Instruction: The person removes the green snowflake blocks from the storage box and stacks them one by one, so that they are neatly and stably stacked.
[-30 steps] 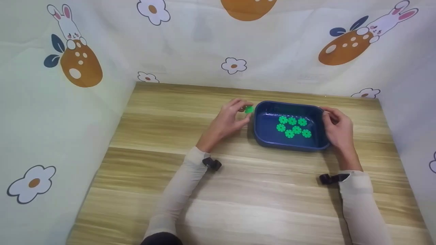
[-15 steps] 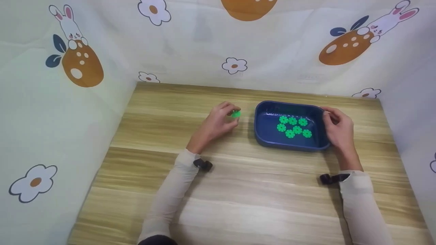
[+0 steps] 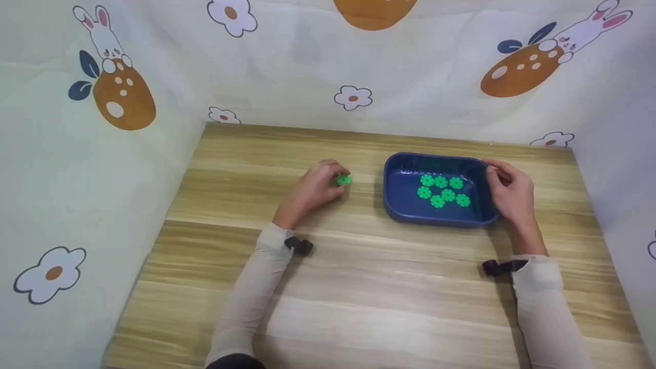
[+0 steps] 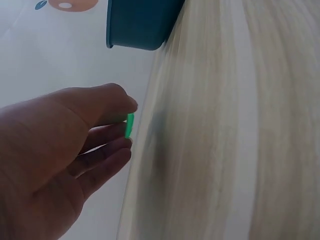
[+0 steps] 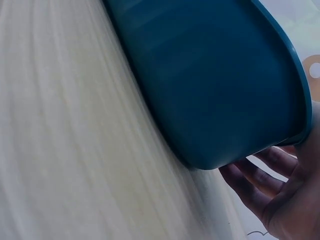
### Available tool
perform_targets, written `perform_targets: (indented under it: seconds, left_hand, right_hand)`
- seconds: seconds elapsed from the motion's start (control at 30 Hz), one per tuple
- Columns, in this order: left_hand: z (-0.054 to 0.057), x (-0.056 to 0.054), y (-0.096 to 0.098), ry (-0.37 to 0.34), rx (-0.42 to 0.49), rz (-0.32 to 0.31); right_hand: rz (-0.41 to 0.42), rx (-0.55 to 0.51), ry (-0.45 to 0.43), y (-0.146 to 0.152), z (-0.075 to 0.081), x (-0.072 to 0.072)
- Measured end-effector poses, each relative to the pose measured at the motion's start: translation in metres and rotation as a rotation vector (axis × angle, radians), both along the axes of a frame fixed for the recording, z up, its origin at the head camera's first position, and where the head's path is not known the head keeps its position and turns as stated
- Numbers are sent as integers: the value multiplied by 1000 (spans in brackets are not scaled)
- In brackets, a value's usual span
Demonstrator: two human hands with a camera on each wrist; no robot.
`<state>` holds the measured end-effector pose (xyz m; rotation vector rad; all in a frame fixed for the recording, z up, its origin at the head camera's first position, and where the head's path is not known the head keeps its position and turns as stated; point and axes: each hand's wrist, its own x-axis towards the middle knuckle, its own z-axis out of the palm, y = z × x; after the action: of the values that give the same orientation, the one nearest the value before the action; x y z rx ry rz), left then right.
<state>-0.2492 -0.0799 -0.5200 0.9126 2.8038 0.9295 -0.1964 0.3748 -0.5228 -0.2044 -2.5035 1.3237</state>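
Note:
My left hand (image 3: 316, 185) pinches a green notched plastic disc (image 3: 343, 180) between thumb and fingers, left of the blue tub. In the left wrist view the green disc (image 4: 129, 125) shows edge-on between the fingertips, close over the wooden surface. Several similar green discs (image 3: 448, 195) lie flat on the floor of the rectangular blue tub (image 3: 430, 221). At the tub's right end my right hand (image 3: 512, 192) grips the rim, thumb over the top. From the right wrist, the fingers (image 5: 255, 180) bend against the outside of the tub's end wall (image 5: 215, 90).
The wood-grain table (image 3: 348, 287) runs under both forearms. Behind it and along the sides hangs a pale cloth (image 3: 287, 66) printed with rabbits and flowers. A black camera strap sits on each wrist, over light sleeves (image 3: 246, 302).
My left hand has drawn back leftward and slightly down, away from the tub, with the green disc still between its fingers. The right hand and tub stay in place.

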Motion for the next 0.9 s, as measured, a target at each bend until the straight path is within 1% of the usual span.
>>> perform_targets:
  seconds: [0.17, 0.33, 0.73, 0.9]
  left_hand:
    - [-1, -2, -3, -28, -20, -15]
    - [-3, -3, -5, -27, -36, -27]
    - [-3, -4, -6, -60, -20, -23]
    - [-2, -3, -7, -61, -18, -26]
  right_hand:
    - [-12, 0, -17, -1, 2, 0]
    - [-21, -4, -15, -4, 3, -1]
    - [-26, -5, -19, -5, 4, -2]
    - [-35, -7, 5, -6, 2, -2]
